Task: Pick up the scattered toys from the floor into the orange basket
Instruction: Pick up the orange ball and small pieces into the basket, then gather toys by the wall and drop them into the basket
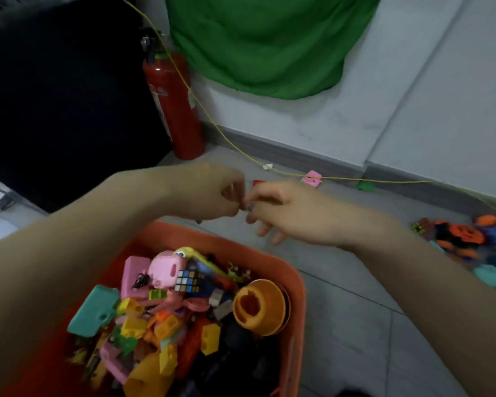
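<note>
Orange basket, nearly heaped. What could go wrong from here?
1. The basket is piled to its rim; the orange cup near the edge could roll out.
2. Both hands pinch something tiny beyond the rim; it may drop outside.
3. The yellow cord across the floor could snag.

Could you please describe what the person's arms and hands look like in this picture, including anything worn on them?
Both forearms are bare as far as the picture shows, with no sleeves in view. The left hand and the right hand wear no gloves, and no rings, watch or bracelets are visible on either hand or wrist. The image is blurred by motion, so fine details such as the nails cannot be made out.
</note>
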